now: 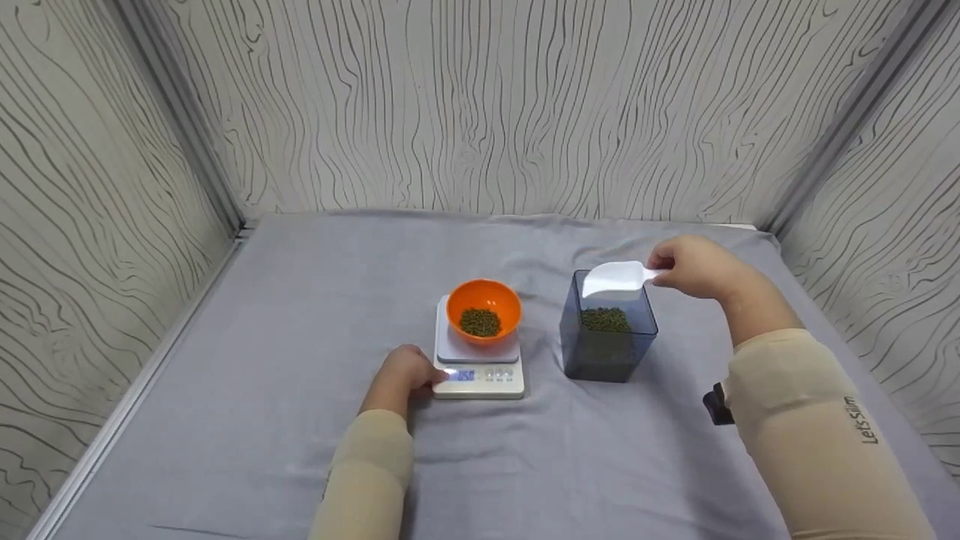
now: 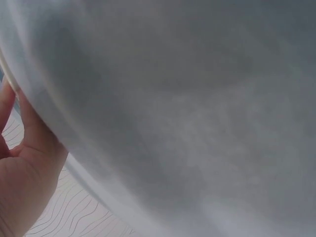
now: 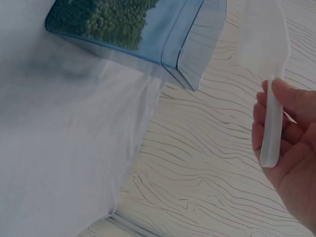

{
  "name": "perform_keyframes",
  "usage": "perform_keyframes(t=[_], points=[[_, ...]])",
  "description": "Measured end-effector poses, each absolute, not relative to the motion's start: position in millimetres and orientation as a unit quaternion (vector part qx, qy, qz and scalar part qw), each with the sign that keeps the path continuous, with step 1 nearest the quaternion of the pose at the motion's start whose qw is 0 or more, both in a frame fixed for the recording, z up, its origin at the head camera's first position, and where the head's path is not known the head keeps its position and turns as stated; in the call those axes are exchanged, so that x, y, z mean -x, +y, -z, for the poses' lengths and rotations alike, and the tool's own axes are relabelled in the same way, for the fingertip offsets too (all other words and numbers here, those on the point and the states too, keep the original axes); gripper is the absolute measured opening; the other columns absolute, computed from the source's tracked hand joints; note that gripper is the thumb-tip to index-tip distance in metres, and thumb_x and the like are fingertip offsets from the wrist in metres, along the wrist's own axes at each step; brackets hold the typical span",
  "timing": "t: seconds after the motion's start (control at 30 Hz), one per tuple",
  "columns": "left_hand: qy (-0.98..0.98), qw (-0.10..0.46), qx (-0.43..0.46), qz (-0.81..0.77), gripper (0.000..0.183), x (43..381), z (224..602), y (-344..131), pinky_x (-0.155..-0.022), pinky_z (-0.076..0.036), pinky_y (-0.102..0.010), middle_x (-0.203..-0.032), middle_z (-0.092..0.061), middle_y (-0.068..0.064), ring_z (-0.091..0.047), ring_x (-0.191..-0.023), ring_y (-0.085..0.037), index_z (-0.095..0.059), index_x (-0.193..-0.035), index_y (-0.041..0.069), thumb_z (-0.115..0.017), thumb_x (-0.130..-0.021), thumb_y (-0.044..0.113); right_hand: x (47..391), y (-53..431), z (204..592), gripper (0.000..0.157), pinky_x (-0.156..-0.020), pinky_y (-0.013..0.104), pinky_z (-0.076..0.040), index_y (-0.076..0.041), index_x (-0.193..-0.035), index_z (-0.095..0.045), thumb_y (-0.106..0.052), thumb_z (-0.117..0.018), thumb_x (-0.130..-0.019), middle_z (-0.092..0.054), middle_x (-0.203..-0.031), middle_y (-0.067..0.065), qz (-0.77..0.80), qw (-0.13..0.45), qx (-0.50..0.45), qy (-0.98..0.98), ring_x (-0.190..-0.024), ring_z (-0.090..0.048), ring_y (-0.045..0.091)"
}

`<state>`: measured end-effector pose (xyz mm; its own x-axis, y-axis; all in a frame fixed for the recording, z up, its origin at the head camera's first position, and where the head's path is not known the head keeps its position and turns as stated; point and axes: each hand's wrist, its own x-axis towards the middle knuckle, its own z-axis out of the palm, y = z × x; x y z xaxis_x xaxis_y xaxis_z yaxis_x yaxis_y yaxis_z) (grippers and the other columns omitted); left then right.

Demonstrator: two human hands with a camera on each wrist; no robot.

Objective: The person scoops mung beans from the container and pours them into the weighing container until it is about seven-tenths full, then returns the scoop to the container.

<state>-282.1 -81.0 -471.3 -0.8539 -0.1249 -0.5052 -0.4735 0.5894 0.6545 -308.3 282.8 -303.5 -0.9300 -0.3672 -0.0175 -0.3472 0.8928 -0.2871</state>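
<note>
On a white digital kitchen scale point(image 1: 478, 388) sits an orange bowl point(image 1: 508, 300) with small green beans point(image 1: 480, 322) at its bottom. My left hand point(image 1: 409, 369) grips the scale's front left edge, the thumb beside the lit display point(image 1: 461, 375). In the left wrist view that hand point(image 2: 32, 158) shows at the left side, thumb and finger at a thin pale edge. My right hand point(image 1: 694, 266) holds a white scoop point(image 1: 615, 277) by its handle, over the open top of a clear bluish container point(image 1: 574, 356) partly filled with green beans point(image 3: 106, 22).
Wrinkled grey cloth point(image 1: 315, 300) covers the table. Wood-grain panels point(image 1: 480, 112) stand at the back and both sides. Between the scale and the container lies a narrow strip of cloth.
</note>
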Motion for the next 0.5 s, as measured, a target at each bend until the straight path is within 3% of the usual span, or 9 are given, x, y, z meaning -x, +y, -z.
perform_keyframes(t=[0.23, 0.5], points=[[0.875, 0.201, 0.158, -0.41, 0.029, 280.8, 471.3, -82.1, -0.062, -0.043, -0.028, -0.072, -0.056, -0.005, -0.053, -0.066, -0.017, -0.061, -0.092, 0.002, -0.076, -0.074, 0.019, 306.7, 265.6, 306.5, 0.007, -0.066, 0.044, -0.046, 0.006, -0.079, -0.063, 0.007, -0.059, -0.073, -0.062, -0.074, 0.013, 0.014, 0.046, 0.195, 0.98, -0.069, -0.056, 0.028], [0.864, 0.216, 0.171, -0.422, 0.027, 281.4, 469.2, -82.1, -0.06, -0.044, -0.028, -0.075, -0.057, -0.007, -0.054, -0.066, -0.018, -0.06, -0.092, 0.003, -0.075, -0.076, 0.018, 298.6, 234.1, 305.5, 0.013, -0.064, 0.046, -0.048, 0.001, -0.071, -0.06, 0.012, -0.054, -0.074, -0.059, -0.076, 0.017, -0.12, 0.016, 0.197, 0.973, -0.07, -0.057, 0.033]])
